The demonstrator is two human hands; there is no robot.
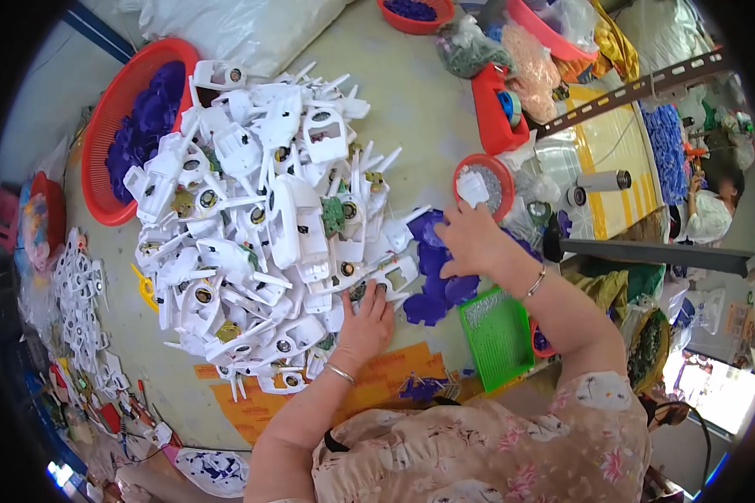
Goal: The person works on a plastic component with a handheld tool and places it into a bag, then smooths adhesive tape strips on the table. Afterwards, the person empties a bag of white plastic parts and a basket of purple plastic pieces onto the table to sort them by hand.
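A big heap of white plastic housings (298, 222) with long prongs covers the middle of the table; several show round dark parts and green circuit boards inside. At the heap's near right edge, my left hand (367, 325) has its fingers on one white housing (398, 272) and holds it down. My right hand (485, 241) hangs over a group of flat purple plastic pieces (428, 298), thumb and fingers apart. Nothing shows in its fingers, though its palm side is hidden. Just beyond it stands a red bowl (507, 180) of small silvery bits.
A red basket (92, 159) of purple pieces stands at the back left. Near my right forearm lies a green tray (499, 344) with small metal bits. A red tape dispenser (491, 109) sits farther back. Orange tape (252, 411) covers the near table edge. A person (713, 210) sits far right.
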